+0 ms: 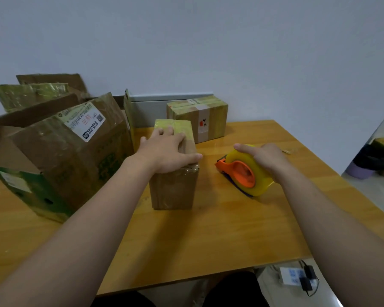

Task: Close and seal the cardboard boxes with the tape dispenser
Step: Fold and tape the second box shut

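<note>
A small cardboard box (173,189) stands on end near the middle of the wooden table (208,235), its flaps shut and glossy tape over its top, so its contents are hidden. The left hand (166,149) lies flat on that top with fingers straight and spread and the thumb along the near edge, pressing down and gripping nothing.

At 3 o'clock from this box, just beside it but apart, the orange tape dispenser (242,171) rests on the table with its yellowish roll upright. The right hand (266,158) is curled over the roll from the far side and holds it.

At 9 o'clock sits a large open box (60,156), flaps raised, with a white shipping label on one flap; I cannot tell what is inside it. Behind it, at 10 o'clock, more taped cardboard flaps (31,94) stand up.

At 1 o'clock, by the wall, a closed box (215,120) is banded with tape and shows nothing of its contents.

At 5 o'clock, on the floor past the table edge, lies a power strip (293,275).
</note>
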Demonstrator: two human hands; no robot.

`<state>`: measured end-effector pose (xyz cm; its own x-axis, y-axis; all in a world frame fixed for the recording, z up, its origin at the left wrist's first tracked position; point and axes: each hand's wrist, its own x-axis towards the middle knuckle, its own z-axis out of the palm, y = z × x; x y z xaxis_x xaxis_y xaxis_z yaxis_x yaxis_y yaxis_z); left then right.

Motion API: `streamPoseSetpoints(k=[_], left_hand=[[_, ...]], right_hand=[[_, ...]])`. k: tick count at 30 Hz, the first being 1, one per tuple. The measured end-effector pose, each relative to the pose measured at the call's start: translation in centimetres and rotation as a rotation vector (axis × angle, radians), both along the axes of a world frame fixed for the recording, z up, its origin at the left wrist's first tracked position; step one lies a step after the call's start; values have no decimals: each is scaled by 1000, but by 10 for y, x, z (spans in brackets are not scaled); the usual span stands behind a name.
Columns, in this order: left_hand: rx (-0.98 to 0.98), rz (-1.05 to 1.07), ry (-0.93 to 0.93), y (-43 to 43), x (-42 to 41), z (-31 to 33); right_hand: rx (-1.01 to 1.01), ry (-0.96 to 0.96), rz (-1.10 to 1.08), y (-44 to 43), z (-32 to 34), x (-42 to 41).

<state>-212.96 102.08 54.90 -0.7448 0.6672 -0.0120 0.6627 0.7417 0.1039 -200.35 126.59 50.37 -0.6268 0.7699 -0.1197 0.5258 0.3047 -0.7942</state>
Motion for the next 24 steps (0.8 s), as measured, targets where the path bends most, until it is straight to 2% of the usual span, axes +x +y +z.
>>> streamPoseSetpoints(k=[5,7,8,10,11,12,13,15,18,24], left_hand=[[13,53,92,3,14,-12],[26,88,102,4,16,-13],[38,108,99,5,17,-13],[113,167,83,6,19,-13],[182,204,77,5,22,-15],[256,236,81,4,24,-16],[323,254,95,1,26,-17],[437,250,101,-6,28,-19],[602,202,32,-26,29,-23],[972,10,-148,-59,20,-58]], right_hand=[[385,-258,37,-9,17,-3],[575,-276,26,-19,22,-2],[674,-216,13,-25,24,-1],[773,78,58,-48,25,0],[733,249,119,-64,25,0],[606,388,183,-83,23,-2],[428,474,241,-102,20,-4],[162,514,320,-132,7,-10],[55,579,349,-151,-19,-18],[-102,809,228,-161,-39,-26]])
